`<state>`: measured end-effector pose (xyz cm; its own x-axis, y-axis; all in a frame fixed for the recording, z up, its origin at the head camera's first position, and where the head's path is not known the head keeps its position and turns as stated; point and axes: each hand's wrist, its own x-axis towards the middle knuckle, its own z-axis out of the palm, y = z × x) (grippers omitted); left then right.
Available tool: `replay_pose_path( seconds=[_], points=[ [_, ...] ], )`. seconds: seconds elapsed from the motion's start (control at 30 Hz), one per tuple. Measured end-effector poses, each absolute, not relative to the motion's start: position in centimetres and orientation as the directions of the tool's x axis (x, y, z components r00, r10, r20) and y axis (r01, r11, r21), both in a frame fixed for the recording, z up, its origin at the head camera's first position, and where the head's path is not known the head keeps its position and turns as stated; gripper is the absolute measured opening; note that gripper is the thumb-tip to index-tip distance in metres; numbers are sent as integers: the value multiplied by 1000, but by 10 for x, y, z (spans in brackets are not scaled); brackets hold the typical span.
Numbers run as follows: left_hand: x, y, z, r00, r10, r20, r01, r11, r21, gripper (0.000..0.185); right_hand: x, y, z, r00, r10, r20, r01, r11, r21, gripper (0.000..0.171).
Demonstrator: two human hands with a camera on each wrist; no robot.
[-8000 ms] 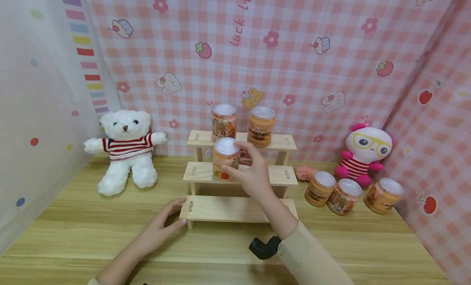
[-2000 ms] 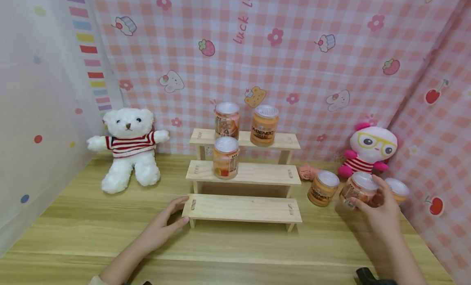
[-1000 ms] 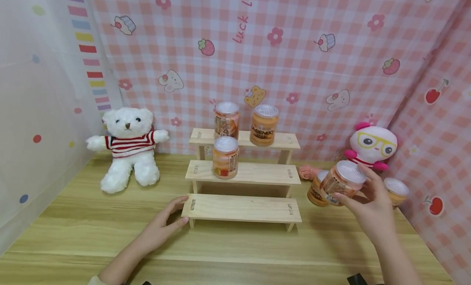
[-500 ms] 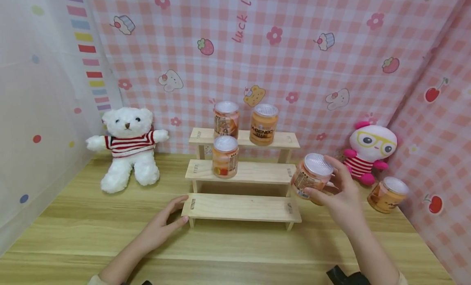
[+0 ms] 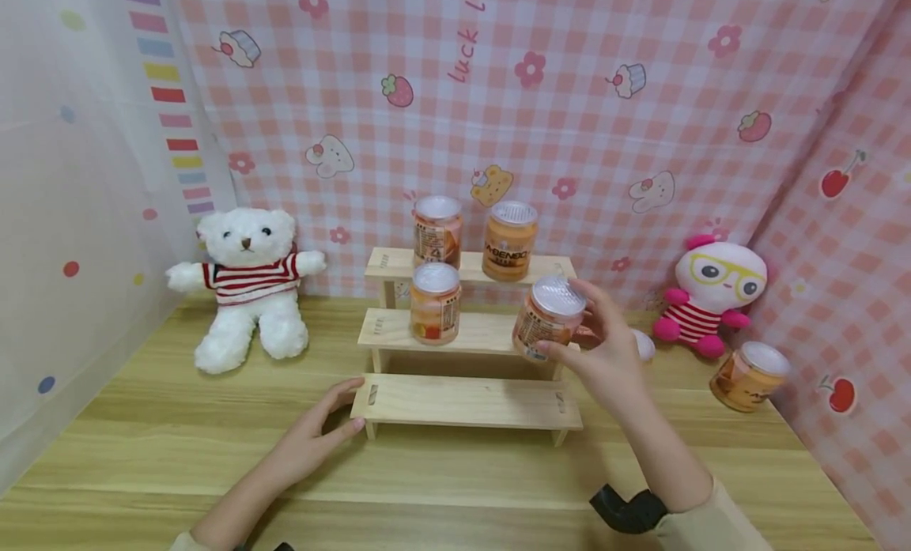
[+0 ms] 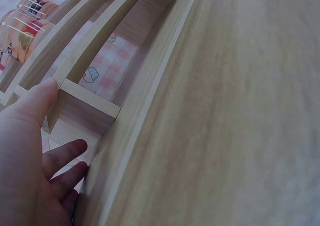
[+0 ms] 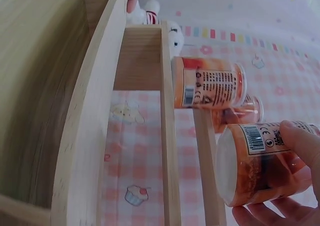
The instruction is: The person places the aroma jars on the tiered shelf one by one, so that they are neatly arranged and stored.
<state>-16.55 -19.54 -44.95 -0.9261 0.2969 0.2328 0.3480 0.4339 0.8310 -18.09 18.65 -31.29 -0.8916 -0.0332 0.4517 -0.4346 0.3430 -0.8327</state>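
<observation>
- Head view: the right hand (image 5: 605,361) holds a jar (image 5: 548,320) in the air, thumb and fingers curled round its side, tilted a little, just above the right end of the middle step of a three-step wooden rack (image 5: 470,401) — the jar's base is near that step's front edge, though contact cannot be judged.
- Right wrist view: the jar (image 7: 260,163) sits in the fingertips (image 7: 305,141), its base clear of the step's edge; a second jar (image 7: 210,82) stands on the same step further along, with open plank between the two.
- Left hand (image 5: 316,432) lies flat on the table (image 5: 441,480) at the rack's lower left corner, fingers straight and loosely spread, fingertips touching the end of the bottom step; it holds nothing.
- Left wrist view: the thumb (image 6: 35,103) rests against the rack's end piece and the other fingers lie along the base edge.
- Top step carries two jars (image 5: 437,231) (image 5: 508,240) side by side at its left and middle; its right end is bare, and so is the whole bottom step.
- A teddy bear (image 5: 245,286) sits well to the left of the rack — a pink doll (image 5: 712,294) at the right, with a lone jar (image 5: 747,375) tilted on the table beside it, close to the checked cloth wall.
</observation>
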Motion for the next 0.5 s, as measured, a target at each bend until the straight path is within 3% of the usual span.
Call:
replay_pose_path(
  seconds=[0.5],
  points=[
    [-165, -194, -448, -923, 301, 240, 356, 430, 830, 53, -205, 157, -313, -875, -66, 480, -474, 324, -819, 78]
  ],
)
